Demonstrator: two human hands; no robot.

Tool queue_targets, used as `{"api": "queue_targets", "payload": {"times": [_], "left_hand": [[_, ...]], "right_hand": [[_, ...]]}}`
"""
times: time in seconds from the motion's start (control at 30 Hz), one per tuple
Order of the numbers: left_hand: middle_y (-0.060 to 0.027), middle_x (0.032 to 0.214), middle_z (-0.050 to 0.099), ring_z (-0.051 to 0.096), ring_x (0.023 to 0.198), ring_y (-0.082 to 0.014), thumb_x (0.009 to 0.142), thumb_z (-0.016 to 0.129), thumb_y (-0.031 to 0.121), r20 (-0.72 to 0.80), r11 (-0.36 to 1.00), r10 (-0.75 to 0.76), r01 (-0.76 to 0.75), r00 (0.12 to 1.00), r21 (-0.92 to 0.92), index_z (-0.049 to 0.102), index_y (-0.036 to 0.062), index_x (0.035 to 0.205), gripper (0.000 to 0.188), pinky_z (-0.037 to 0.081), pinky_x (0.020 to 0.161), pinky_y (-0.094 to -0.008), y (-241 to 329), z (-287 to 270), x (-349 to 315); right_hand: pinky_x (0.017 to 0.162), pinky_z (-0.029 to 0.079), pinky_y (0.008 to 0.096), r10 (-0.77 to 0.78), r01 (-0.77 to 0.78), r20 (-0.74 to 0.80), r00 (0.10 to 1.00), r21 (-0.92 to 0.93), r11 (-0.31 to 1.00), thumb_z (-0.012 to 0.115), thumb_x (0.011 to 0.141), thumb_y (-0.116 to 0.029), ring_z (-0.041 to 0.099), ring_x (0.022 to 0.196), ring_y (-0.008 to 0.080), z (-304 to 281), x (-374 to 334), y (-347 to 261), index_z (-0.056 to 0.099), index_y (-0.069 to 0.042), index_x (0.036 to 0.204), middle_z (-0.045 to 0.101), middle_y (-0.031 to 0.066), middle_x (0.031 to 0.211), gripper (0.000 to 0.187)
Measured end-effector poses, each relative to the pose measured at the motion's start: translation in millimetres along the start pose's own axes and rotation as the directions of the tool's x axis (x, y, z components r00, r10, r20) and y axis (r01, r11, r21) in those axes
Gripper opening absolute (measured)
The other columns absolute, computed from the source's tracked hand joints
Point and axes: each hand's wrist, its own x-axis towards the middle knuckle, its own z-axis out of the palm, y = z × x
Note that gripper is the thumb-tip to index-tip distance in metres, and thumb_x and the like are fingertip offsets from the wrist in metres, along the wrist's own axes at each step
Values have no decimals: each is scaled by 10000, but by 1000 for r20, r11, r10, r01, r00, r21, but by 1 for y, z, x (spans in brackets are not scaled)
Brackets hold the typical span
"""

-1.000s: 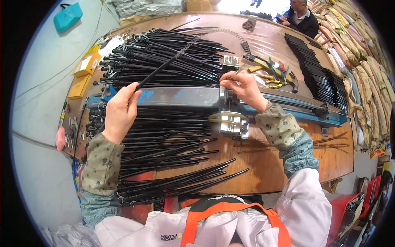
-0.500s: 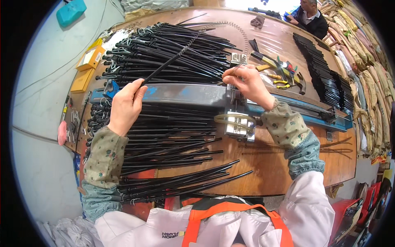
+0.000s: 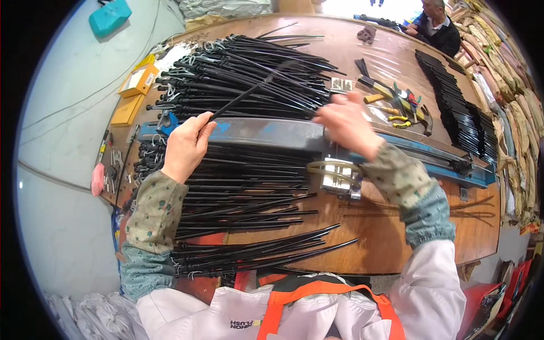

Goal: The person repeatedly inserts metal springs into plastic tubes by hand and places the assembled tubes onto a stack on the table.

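Observation:
Closed around the lower end of a thin black tube [image 3: 237, 101] is my left hand [image 3: 187, 146]; the tube slants up and to the right. A thin coil spring [image 3: 276, 72], blurred, shows at the tube's far end and runs over the piled black rods. My right hand [image 3: 351, 126] hovers above the metal beam [image 3: 266, 130], just behind a shiny metal fixture [image 3: 338, 177] with a pale hose looped on it. Motion smears its fingers, and I cannot make out anything in them.
Bundles of black rods [image 3: 243, 187] lie on both sides of the beam. Pliers, a hammer [image 3: 425, 120] and other tools lie at the right, near a row of black pieces [image 3: 453, 102]. Thin brown wires [image 3: 419, 211] rest at the front right. A person [image 3: 436, 28] sits beyond the table.
The spring arched from the tube across to my right hand; now only a short blurred stretch shows at the tube's end. My right hand is now smeared by motion. The whole view shifted slightly.

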Motion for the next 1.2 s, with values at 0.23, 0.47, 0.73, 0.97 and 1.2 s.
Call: {"api": "queue_targets", "payload": {"times": [0.23,0.47,0.73,0.97,1.2], "left_hand": [[-99,868,665,694,789,-328,992,673,282,230,971,175,-207,957,121,725,205,1229,254,561,672,-443,4,31,21],[-83,804,655,695,827,-307,1007,615,420,195,898,440,-426,876,-112,662,127,949,302,567,688,-464,85,152,69],[-91,837,638,663,840,-327,986,670,330,182,917,379,-342,907,-205,723,111,923,233,536,737,-455,86,159,57],[-79,842,632,668,842,-318,919,722,334,141,923,302,-253,943,-290,751,127,871,215,547,763,-467,92,165,58],[-55,912,626,663,867,-314,873,773,285,64,909,369,-345,927,-233,640,114,946,229,547,728,-453,85,166,50]], "right_hand": [[1126,308,468,285,-286,-59,957,-385,877,703,912,-113,612,1035,268,-103,-188,89,675,-126,948,677,39,878,47],[1047,374,455,368,-363,-98,925,-518,775,641,970,-115,587,1005,306,-134,-280,131,646,-82,997,649,83,937,43],[863,448,440,347,-391,-181,920,-397,830,660,980,-104,580,930,333,-122,-283,134,658,-37,1000,615,132,919,70],[821,462,435,440,-482,-199,876,-370,794,674,983,-118,581,927,339,-121,-285,134,662,-16,1004,618,140,912,105],[853,466,428,466,-501,-187,865,-376,779,671,983,-101,594,961,337,-115,-287,131,671,-22,1041,631,145,955,98]]}}
